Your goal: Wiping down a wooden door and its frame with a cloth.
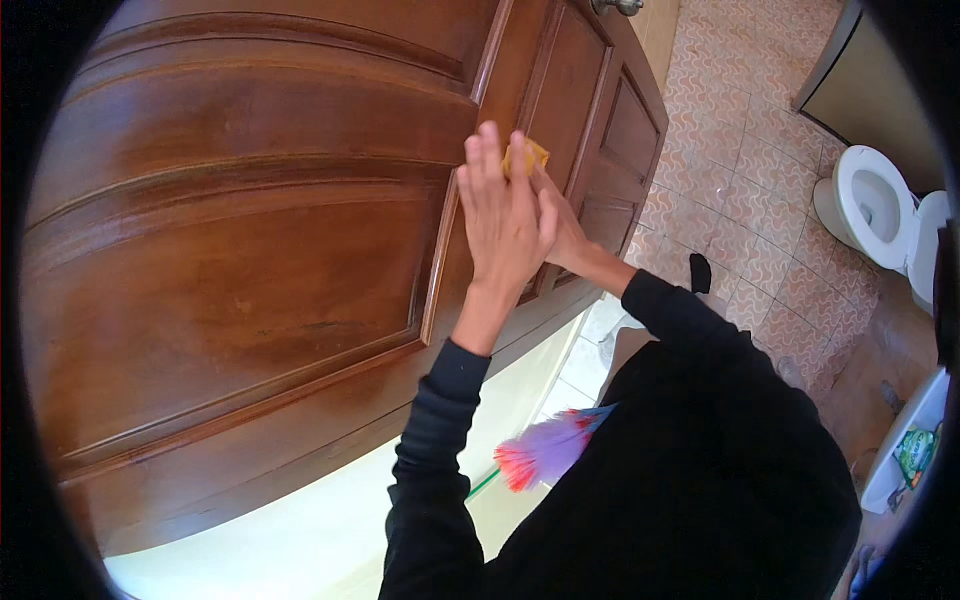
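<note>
A brown panelled wooden door (337, 255) fills the left side. My left hand (502, 214) has its back to me and its fingers apart, laid over part of my right hand. A folded yellow cloth (535, 156) shows beyond my left fingers, against the door. Behind and to the right, my right hand (566, 229) reaches to the cloth and appears to hold it; its fingertips are hidden by my left hand. Below my hands, a purple and red fluffy duster (544, 450) juts out beside my black top, partly covered by it.
A metal doorknob (619, 6) is at the door's top edge. On the right, a white toilet (874, 206) stands on the patterned tile floor (739, 157). A white container (877, 480) at lower right holds a green packet (916, 451). A dark-covered foot (700, 272) is near the door.
</note>
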`<act>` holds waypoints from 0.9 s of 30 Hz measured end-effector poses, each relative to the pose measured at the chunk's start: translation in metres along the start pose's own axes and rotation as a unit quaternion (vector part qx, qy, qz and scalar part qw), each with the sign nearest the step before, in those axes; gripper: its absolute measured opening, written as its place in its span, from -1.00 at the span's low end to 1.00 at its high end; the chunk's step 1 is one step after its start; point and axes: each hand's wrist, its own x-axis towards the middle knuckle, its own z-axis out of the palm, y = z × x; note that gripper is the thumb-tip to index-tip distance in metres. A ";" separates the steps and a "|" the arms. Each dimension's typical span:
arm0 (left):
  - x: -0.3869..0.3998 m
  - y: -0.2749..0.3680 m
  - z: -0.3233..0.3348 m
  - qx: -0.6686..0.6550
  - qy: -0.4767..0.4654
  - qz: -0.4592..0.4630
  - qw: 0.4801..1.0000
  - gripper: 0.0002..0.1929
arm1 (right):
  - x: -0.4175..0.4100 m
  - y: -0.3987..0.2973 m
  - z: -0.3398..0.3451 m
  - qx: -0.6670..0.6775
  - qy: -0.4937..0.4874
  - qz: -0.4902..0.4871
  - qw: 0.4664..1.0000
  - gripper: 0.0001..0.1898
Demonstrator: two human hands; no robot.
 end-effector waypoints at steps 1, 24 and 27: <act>0.014 0.001 0.004 -0.001 0.001 0.003 1.000 -0.26 | 0.006 -0.002 -0.004 -0.002 0.003 0.000 1.000 -0.30; 0.110 0.025 0.072 -0.090 -0.054 0.115 0.988 -0.21 | 0.171 0.093 -0.124 -0.097 0.259 -0.038 0.960 -0.56; 0.102 0.018 0.074 -0.136 -0.080 0.091 0.983 -0.18 | 0.154 0.086 -0.104 -0.093 0.230 -0.045 0.968 -0.59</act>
